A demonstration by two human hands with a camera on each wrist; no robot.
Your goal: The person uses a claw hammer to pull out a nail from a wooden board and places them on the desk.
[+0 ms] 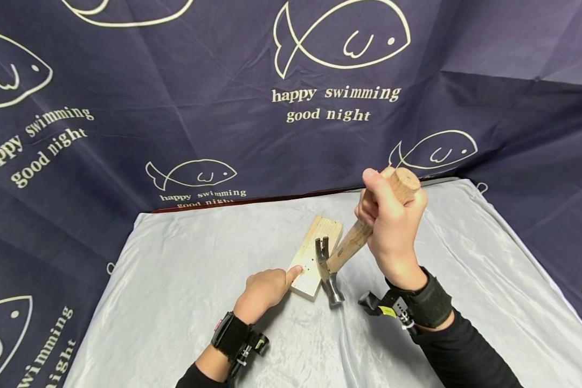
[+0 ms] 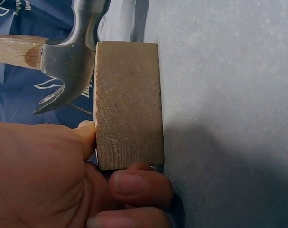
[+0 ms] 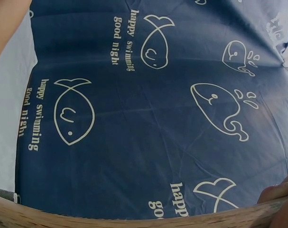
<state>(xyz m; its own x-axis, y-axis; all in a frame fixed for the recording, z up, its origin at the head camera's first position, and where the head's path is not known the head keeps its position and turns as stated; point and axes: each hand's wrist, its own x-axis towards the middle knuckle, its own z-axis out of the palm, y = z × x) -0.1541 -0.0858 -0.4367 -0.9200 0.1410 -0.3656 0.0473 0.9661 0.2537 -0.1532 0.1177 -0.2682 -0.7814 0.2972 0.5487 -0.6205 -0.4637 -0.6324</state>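
Observation:
My right hand grips the wooden handle of a claw hammer near its butt end. Its steel head overlaps the right edge of a pale wooden block in the head view, claw pointing away from me. In the left wrist view, the hammer head sits right at the block's top face. A thin nail slants between the claw and that face. My left hand holds the block's near left side, thumb on top and fingers at the side. The handle crosses the bottom of the right wrist view.
A light grey cloth covers the table under the block. Behind and beside it hangs a dark blue curtain printed with white fish and lettering. Small dark spots mark the block's top.

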